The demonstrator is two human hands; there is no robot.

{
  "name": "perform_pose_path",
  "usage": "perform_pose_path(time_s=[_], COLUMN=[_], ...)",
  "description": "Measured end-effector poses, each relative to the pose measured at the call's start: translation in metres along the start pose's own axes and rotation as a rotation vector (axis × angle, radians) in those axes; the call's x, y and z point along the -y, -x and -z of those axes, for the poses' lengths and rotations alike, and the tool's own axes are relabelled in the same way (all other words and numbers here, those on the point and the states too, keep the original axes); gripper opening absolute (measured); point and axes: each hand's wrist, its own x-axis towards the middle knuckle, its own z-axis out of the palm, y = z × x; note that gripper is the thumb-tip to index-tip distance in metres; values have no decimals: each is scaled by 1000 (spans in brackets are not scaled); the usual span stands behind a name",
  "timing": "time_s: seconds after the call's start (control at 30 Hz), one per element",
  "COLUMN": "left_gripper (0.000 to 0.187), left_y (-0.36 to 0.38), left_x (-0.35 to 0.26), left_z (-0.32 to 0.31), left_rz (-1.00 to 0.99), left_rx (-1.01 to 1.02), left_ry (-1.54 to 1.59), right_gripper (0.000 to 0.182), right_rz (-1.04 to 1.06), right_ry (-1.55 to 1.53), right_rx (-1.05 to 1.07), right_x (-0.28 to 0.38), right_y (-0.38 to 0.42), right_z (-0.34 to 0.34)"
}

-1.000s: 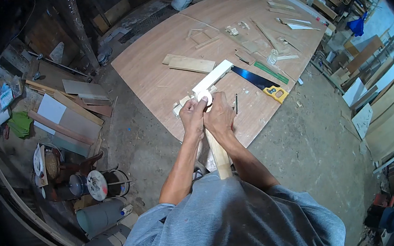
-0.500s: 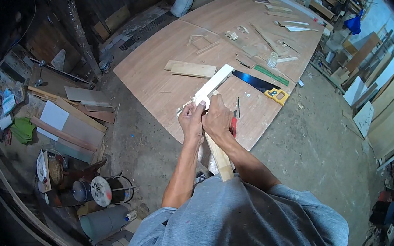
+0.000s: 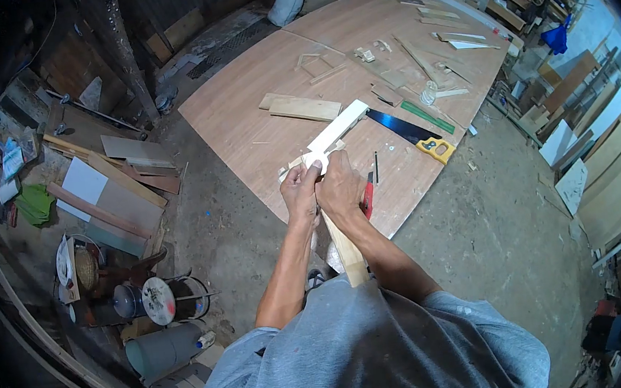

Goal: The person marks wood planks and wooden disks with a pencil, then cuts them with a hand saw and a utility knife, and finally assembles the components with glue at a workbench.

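Note:
My left hand point(image 3: 300, 192) is closed, its thumb and fingers gripping a small pale wooden piece point(image 3: 315, 158) at the table's near corner. Close against it, my right hand point(image 3: 340, 185) is curled into a grip around a wooden strip point(image 3: 347, 251). That strip slants down between my forearms, its lower end at my shirt. Just beyond my fingers lies a pale wooden block point(image 3: 340, 123). My hands hide where these pieces meet. To the right of my right hand are a red-handled tool point(image 3: 368, 198) and a dark pencil-like stick point(image 3: 375, 160).
A handsaw with a yellow handle point(image 3: 436, 150) lies on the wooden tabletop point(image 3: 245, 118). Beside it is a green strip point(image 3: 428, 116). Flat boards point(image 3: 304, 109) and several wood scraps lie farther back. Containers point(image 3: 159, 302) stand on the floor at left; panels point(image 3: 611, 168) lean at right.
Both hands stay almost in the same place. My right hand has shifted slightly to the left, and the view has moved a little.

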Motion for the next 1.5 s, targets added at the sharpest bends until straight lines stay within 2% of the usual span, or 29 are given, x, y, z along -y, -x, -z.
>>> perform_pose_path(time_s=[0.27, 0.37, 0.43, 0.47, 0.5, 0.57, 0.63, 0.67, 0.7, 0.8, 0.87, 1.0, 1.07, 1.17, 1.3, 1.4, 1.47, 1.5], left_gripper=[27, 26, 22, 20, 19, 26, 34, 36, 38, 39, 39, 38, 38, 38, 38, 37, 37, 37], left_y=[2, -5, -10, -14, -15, -10, -2, 1, 2, 13, 19, 32, 42, 50, 57, 57, 51, 47], left_x=[0, 5, 2, 1, -2, -14, -24, -25, -27, -36, -41, -54, -64, -73, -87, -92, -85, -81], left_z=[5, 12, 16, 18, 20, 19, 21, 26, 30, 30, 31, 39, 35, 32, 22, 15, 13, 12], left_rz=[4, 10, 41, 50, 57, 84, 76, 91, 102, 107, 86, 36, 7, -75, -150, -124, -107, -95], left_rx=[41, 44, 58, 78, 93, 159, 216, 239, 263, 272, 247, 207, 165, 132, 132, 109, 120, 120], left_ry=[19, -7, -33, 32, 99, 186, 257, 230, 201, 187, 174, 107, 71, 20, -51, -82, -65, -54], right_gripper=[30, 36, 52, 60, 60, 38, 23, 22, 27, 33, 36, 36, 35, 33, 28, 23, 14, 14], right_rz=[21, -10, 62, 165, 152, 156, -296, -285, -362, -300, -337, -323, -331, -307, -219, -317, -568, -519], right_ry=[15, 18, -86, -145, -145, -587, -620, -450, -90, 12, 173, 203, 263, 295, 370, 289, -492, -788], right_rx=[17, 46, 148, 119, 121, 235, 240, 128, 180, 201, 322, 454, 374, 470, 421, 315, 272, 280], right_x=[2, 0, 2, -8, -28, -98, -182, -229, -234, -268, -274, -268, -277, -283, -291, -284, -257, -228], right_y=[1, 0, 2, 5, 7, 3, -10, -13, -22, -24, -27, -28, -28, -36, -39, -53, -66, -70], right_z=[-3, 1, 14, 19, 18, 0, -25, -46, -37, -58, -74, -91, -108, -115, -116, -99, -76, -50])
